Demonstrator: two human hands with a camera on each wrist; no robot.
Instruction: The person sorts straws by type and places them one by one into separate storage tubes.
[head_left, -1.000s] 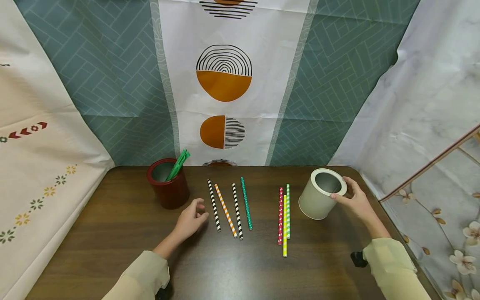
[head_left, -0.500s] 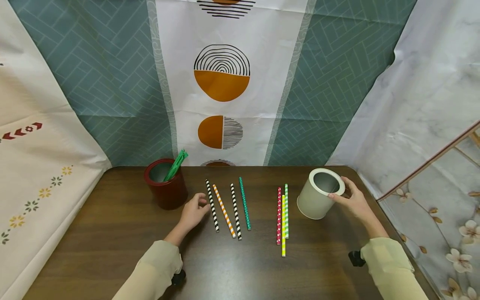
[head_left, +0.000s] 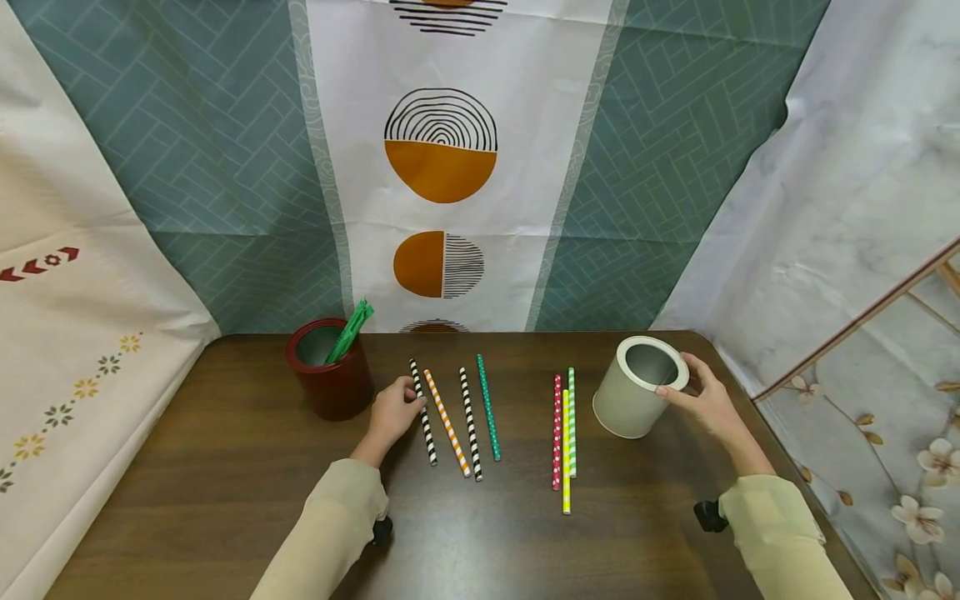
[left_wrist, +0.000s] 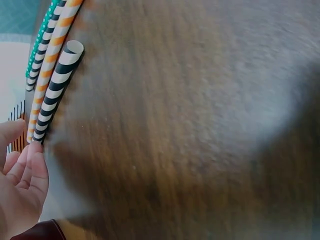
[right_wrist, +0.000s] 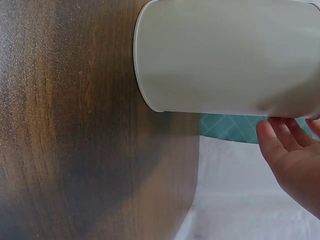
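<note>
Far left we see a cream cloth (head_left: 90, 317), printed with flowers and arrows. On the brown table (head_left: 210, 467), a red cup (head_left: 341, 392) stands upright, with a green bundle (head_left: 348, 335) leaning out over its right rim. Just right of that is our left hand (head_left: 393, 414): thumb and fingers apart, loosely bent, nothing in its grasp. Its fingertips are at the far end of the first black-white straw (head_left: 427, 433); can't tell if they touch it. Then three more straws, lying apart: orange-white (head_left: 447, 423), another black-white (head_left: 470, 425), teal dotted (head_left: 488, 407). Past a wide gap, a tight group of three: red dotted (head_left: 557, 437), then yellow (head_left: 566, 458) between, set nearer us, then green-white (head_left: 572, 417). Right of those a pale cup (head_left: 627, 406) stands upright on the table, mouth up. Our right hand (head_left: 708, 408) holds that cup from its right side near the top, half closed: thumb on the near rim, slightly bent fingers against the wall. Far right hangs a marbled cloth (head_left: 862, 167) with flowers lower down.
</note>
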